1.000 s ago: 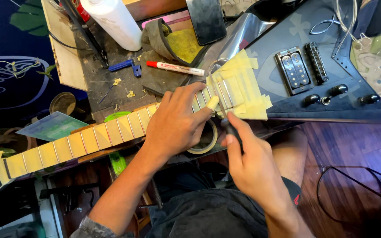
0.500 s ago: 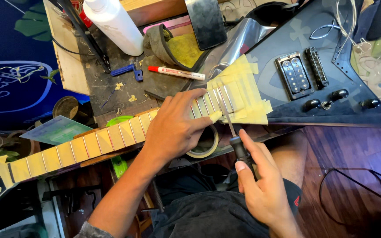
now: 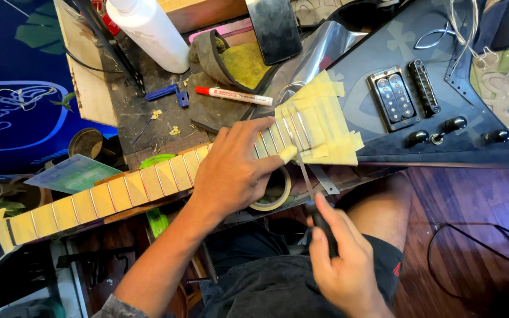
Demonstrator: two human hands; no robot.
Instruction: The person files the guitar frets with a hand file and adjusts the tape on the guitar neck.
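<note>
**Pulled back from the frets, file poised off the neck's edge**

Drawn back toward the lap since a second ago: right hand [image 3: 340, 259], fist clenched round the dark handle of a slim fret file [image 3: 303, 171], blade angled up to the taped upper frets. Planted flat across the guitar neck [image 3: 119, 197], left hand [image 3: 234, 171], fingers spread, grasping nothing, just pressing down. Lying across the bench and the knees, neck masked in yellow tape between bare frets, black guitar body [image 3: 384, 129] at its right end. Likely stiff and hefty overall, glossy finish easy to scar; best steadied by the neck, as now. Thin and springy by the look, that file, so gripped at the handle only. Tucked just under the neck beneath the left hand, tape roll [image 3: 272, 191]; beyond the neck, red marker [image 3: 234, 95] and white bottle [image 3: 148, 32].
</note>
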